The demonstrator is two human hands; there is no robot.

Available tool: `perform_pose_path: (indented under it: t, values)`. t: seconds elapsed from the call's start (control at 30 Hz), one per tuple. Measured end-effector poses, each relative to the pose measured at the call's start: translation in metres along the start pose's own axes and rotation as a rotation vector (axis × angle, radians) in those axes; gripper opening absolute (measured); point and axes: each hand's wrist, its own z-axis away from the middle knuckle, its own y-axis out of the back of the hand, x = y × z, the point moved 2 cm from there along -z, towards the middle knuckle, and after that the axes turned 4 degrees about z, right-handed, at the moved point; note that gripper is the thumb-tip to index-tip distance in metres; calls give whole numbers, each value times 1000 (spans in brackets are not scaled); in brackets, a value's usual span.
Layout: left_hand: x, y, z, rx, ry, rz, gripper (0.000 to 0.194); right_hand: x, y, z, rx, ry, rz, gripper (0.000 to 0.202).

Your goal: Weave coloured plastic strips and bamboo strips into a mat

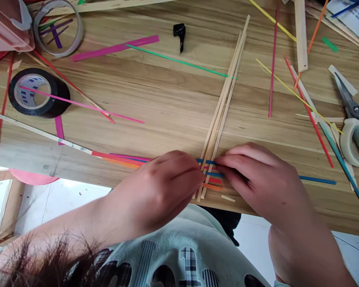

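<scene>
Blue strip (pixel 210 162) sits pinched in the right hand (pixel 261 179) (left hand (pixel 167 183) bunched, hold unclear) by the table edge (pixel 347 230), room beyond.

On the surface (pixel 155 95), sticks (pixel 225 93) stretch away from me, strips (pixel 210 162) crossing their near ends between my left fingers (pixel 193 175) and right fingers (pixel 231 160). Left lies the near roll (pixel 59 99), the far roll (pixel 79 34) behind it; right, scissors (pixel 357 109); left of the sticks' far ends, a scrap (pixel 179 31).
</scene>
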Motion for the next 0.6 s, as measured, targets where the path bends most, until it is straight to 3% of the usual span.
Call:
perform_pose_path:
  t: [0.13,0.43,0.6]
  values:
    - [-8,-4,-9,84,39,-63,11,-1,-2,2,17,-16,-2,8]
    - [-13,-12,-13,77,65,-96,17,-12,-7,10,85,-130,8,11]
    - [-12,-12,-14,18,93,-134,25,-13,-10,11,106,-178,-27,13]
